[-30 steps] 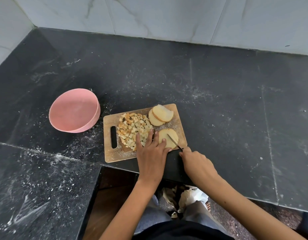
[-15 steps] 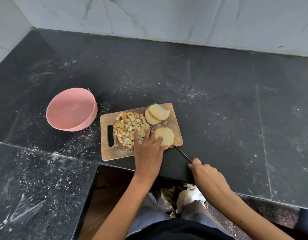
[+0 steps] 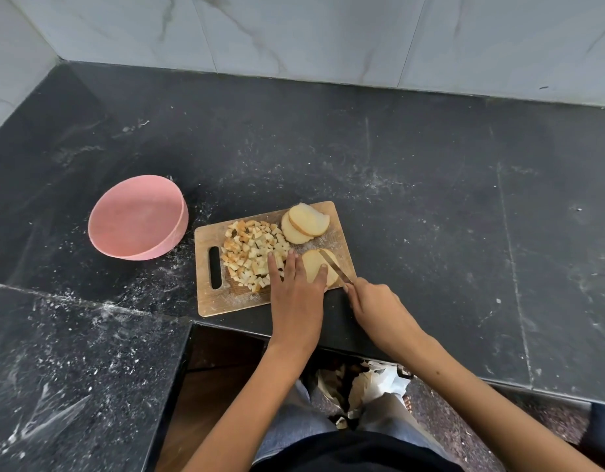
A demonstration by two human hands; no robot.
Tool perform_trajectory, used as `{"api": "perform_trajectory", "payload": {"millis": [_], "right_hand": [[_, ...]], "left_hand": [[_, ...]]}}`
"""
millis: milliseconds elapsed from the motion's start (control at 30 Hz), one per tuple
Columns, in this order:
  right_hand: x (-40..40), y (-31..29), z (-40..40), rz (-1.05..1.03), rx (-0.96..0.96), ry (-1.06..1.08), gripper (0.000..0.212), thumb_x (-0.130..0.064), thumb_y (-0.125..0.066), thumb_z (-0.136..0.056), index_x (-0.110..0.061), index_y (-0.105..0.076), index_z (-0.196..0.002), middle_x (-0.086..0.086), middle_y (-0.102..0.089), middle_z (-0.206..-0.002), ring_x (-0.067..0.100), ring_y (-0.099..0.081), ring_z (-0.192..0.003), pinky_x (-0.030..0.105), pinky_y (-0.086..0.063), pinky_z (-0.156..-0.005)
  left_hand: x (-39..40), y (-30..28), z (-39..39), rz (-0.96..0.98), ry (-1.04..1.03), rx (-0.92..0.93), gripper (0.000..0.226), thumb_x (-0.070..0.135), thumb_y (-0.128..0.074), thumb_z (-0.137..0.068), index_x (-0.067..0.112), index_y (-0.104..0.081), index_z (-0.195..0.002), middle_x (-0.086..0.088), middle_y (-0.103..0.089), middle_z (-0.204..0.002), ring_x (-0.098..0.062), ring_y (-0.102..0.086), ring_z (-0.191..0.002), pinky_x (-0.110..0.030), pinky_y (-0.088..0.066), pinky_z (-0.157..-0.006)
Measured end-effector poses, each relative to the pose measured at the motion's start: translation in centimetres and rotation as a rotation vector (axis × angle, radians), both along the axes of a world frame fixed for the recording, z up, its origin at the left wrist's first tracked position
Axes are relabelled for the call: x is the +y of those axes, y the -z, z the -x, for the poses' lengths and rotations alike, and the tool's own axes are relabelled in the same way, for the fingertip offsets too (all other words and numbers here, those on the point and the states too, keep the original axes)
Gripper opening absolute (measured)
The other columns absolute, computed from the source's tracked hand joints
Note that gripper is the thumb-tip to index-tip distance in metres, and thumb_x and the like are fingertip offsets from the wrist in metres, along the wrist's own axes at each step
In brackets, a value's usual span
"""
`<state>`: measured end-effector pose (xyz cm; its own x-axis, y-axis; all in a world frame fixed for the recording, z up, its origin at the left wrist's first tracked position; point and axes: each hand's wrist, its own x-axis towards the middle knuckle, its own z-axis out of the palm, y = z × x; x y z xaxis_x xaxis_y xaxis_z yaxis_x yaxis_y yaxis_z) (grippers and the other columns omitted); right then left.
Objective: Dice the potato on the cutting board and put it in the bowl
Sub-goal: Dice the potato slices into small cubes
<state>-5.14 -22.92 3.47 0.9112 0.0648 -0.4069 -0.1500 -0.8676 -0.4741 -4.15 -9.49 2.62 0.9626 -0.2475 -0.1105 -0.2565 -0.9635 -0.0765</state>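
A: Where are the fingers?

B: The left hand (image 3: 296, 294) lies flat, fingers spread, pinning the potato slice (image 3: 314, 270) at the cutting board's (image 3: 233, 299) four o'clock corner. The right hand (image 3: 374, 303) is closed round the knife (image 3: 336, 270), blade laid across that slice.

A: Progress?

B: Roughly halfway, I'd judge: a pile of diced potato (image 3: 255, 255) sits mid-board, two stacked slices (image 3: 304, 223) wait at one o'clock, and the pink bowl (image 3: 137, 222) at nine o'clock looks empty.

A: Changes?

B: Half a second ago the blade was off the board's edge; now it's back on the slice.
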Motion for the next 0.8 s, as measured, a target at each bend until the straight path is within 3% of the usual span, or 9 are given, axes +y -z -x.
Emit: {"api": "perform_trajectory", "payload": {"millis": [233,467,700,800], "right_hand": [[0.8,0.5,-0.9,0.028,0.022,-0.015,0.037,-0.03,-0.026,-0.104,-0.006,-0.053,-0.107,0.017,-0.063,-0.097,0.036,-0.06,-0.09,0.035,-0.04,-0.068],[1.0,-0.1,-1.1,0.176,0.055,-0.054,0.034,-0.028,-0.024,-0.105,-0.005,-0.047,-0.115,0.017,-0.059,-0.107,0.037,-0.059,-0.099,0.034,-0.037,-0.068],[-1.5,-0.7,3.3,0.255,0.154,-0.085,0.025,-0.034,-0.02,-0.105,-0.014,-0.03,-0.093,0.012,-0.061,-0.101,0.035,-0.06,-0.096,0.035,-0.037,-0.067],[-1.8,-0.8,3.8,0.247,0.141,-0.085,0.025,-0.035,-0.02,-0.105,-0.015,-0.029,-0.093,0.004,-0.056,-0.085,0.033,-0.061,-0.094,0.033,-0.036,-0.065]], "left_hand": [[0.1,-0.2,-0.1,0.061,-0.019,0.013,0.043,0.03,-0.032,-0.105,0.025,-0.037,-0.148,-0.026,-0.029,-0.152,-0.035,-0.014,-0.147,-0.052,0.023,-0.106],[0.1,0.0,0.0,0.052,-0.022,0.029,0.044,0.03,-0.025,-0.107,0.026,-0.026,-0.151,-0.024,-0.02,-0.156,-0.032,-0.006,-0.149,-0.052,0.02,-0.111],[-0.1,0.2,-0.1,0.026,-0.022,0.021,0.045,0.03,-0.026,-0.107,0.025,-0.025,-0.152,-0.024,-0.021,-0.156,-0.033,-0.007,-0.149,-0.052,0.016,-0.113],[-0.1,0.4,0.0,0.023,-0.015,-0.002,0.045,0.031,-0.027,-0.107,0.025,-0.026,-0.151,-0.024,-0.022,-0.156,-0.032,-0.008,-0.149,-0.052,0.014,-0.114]]}}
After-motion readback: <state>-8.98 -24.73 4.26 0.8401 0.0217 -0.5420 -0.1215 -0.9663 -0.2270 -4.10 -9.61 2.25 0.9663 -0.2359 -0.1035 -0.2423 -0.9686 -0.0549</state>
